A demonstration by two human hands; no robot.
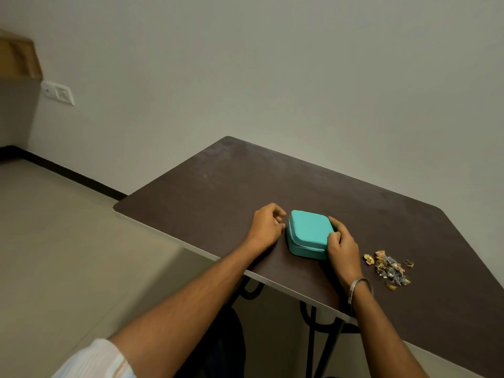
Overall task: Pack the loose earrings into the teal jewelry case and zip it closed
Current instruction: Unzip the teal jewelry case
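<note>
Pinching at something beside the left edge of the teal case (309,233), centre frame, my left hand (266,227) may hold the zip pull, though I cannot tell; my right hand (342,245) grips the case's right side. Yanking could skid it into the earrings (390,268) lower right, scattering them

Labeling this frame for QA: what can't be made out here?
Head view only:
- Teal case interior: lid shut.
- Zipper pull: hidden by or too small beside left hand.
- Case's right side: covered by right hand.
- Earring pile: pieces too small and tangled to count.
</note>
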